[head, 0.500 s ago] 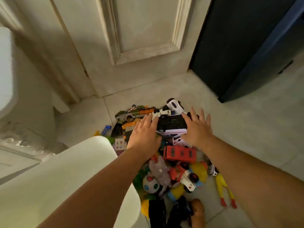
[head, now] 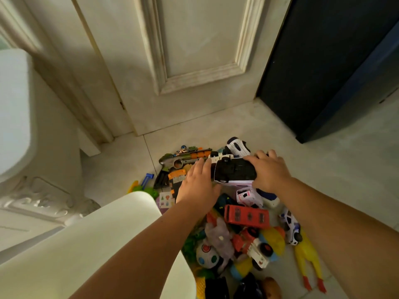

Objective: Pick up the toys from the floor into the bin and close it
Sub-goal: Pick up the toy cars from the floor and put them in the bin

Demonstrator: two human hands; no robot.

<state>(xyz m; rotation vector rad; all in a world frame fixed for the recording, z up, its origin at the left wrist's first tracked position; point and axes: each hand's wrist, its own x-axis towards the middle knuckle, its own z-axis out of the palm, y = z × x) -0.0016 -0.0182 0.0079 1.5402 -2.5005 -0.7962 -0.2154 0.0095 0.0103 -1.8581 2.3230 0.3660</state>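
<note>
A heap of toys lies on the tiled floor below me. At its far end a black and white toy car (head: 234, 171) lies underside up, and my right hand (head: 269, 171) grips its right end. My left hand (head: 197, 184) rests flat against the car's left end, fingers straight and together. A red bus (head: 246, 215), a grey plush (head: 218, 234), a yellow rubber chicken (head: 306, 257), a spotted white ball (head: 207, 254) and a green and orange toy gun (head: 183, 159) lie in the pile. A white bin (head: 90, 247) fills the lower left, under my left forearm.
A cream panelled door (head: 194, 61) stands straight ahead, a dark blue cabinet (head: 334, 61) to the right. A white ornate furniture piece (head: 32, 190) sits at the left. Bare floor tiles (head: 345, 180) stretch to the right of the pile.
My right hand has curled around the car's right end and tipped the car a little. My left hand stays pressed against its left end.
</note>
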